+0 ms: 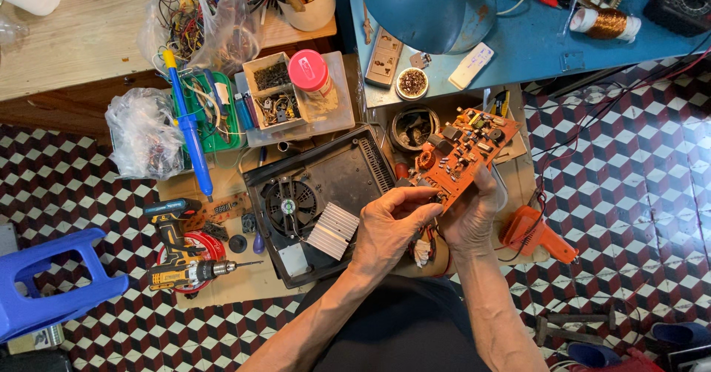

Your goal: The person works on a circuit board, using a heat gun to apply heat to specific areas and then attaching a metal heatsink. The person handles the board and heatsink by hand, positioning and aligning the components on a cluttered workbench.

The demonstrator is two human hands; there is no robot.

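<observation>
An orange circuit board (463,152) studded with dark components is held up over the floor, tilted. My right hand (474,213) grips its lower right edge. My left hand (389,228) pinches the board's lower left end with fingertips. Just left of my hands lies an opened black appliance case (318,194) with a round fan and a silver finned heat sink (333,230). A coil of wire sits partly hidden beneath my hands.
A cordless drill (189,272), a blue soldering tool (189,131), an orange glue gun (537,235) and trays of small parts (278,98) lie about. A blue lamp shade (429,5) hangs over a blue table (533,46). A blue stool (44,283) stands at left.
</observation>
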